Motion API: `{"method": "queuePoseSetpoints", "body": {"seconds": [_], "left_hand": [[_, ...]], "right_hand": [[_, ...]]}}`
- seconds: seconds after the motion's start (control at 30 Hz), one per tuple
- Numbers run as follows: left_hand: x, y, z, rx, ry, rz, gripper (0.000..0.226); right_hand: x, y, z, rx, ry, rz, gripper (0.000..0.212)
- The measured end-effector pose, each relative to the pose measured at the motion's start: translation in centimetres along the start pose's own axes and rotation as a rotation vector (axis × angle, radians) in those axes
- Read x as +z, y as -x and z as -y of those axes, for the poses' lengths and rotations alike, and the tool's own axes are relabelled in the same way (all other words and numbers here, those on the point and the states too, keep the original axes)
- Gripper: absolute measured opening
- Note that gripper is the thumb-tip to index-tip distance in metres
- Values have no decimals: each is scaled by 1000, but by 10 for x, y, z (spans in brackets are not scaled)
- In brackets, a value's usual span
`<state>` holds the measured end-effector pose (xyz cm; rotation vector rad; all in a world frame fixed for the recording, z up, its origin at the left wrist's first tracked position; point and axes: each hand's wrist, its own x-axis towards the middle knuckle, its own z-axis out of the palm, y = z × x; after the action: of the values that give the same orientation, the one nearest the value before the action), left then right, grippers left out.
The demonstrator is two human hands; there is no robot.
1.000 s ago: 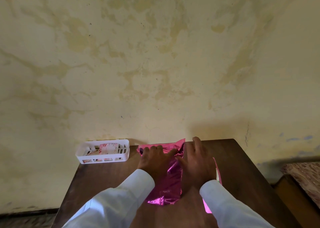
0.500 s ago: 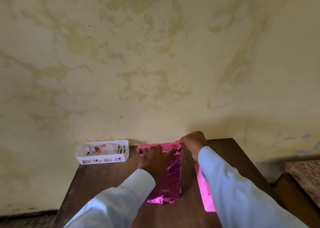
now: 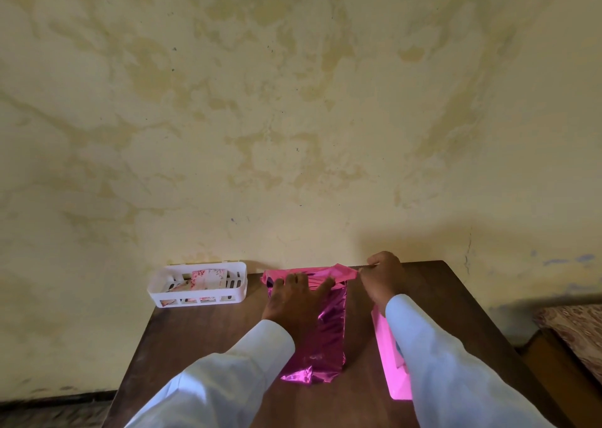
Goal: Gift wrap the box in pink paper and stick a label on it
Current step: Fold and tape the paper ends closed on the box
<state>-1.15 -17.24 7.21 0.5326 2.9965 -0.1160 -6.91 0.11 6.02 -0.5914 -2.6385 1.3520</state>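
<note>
A box wrapped in shiny pink paper (image 3: 330,330) lies lengthwise in the middle of the brown wooden table (image 3: 202,346). My left hand (image 3: 293,300) lies flat on top of it with fingers spread, pressing the paper down. My right hand (image 3: 382,276) is at the far right corner of the box and pinches the loose far end of the paper, pulled out to the right. The box itself is hidden under the paper. No label shows on the wrapping.
A white slotted plastic basket (image 3: 197,286) with floral cards stands at the table's far left against the stained wall. A flat pink sheet (image 3: 389,356) lies right of the box, partly under my right sleeve. A patterned cushion (image 3: 576,326) lies beyond the table's right edge.
My right hand left the top of the box, went to its far end and took hold of the paper flap, now drawn further right. My left hand stayed pressing.
</note>
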Motion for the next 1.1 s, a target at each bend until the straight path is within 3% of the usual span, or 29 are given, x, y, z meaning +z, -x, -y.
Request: {"method": "queuePoseSetpoints", "body": {"seconds": [0.13, 0.33, 0.47, 0.57, 0.87, 1.1], "left_hand": [[2, -1, 0, 2, -3, -3, 82], [1, 2, -2, -1, -35, -17, 84], [5, 1, -2, -14, -51, -44, 79], [7, 1, -2, -12, -55, -54, 78], [16, -6, 1, -2, -54, -72, 85], [18, -8, 4, -7, -38, -52, 87]], "right_hand": [[-5, 2, 15, -165, 84, -34, 17], [5, -9, 41, -13, 57, 248, 43], [1, -11, 46, 70, 251, 372, 36], [0, -15, 45, 122, 228, 438, 25], [-11, -21, 39, 206, -17, 418, 22], [-19, -16, 16, 213, -241, 287, 12]]}}
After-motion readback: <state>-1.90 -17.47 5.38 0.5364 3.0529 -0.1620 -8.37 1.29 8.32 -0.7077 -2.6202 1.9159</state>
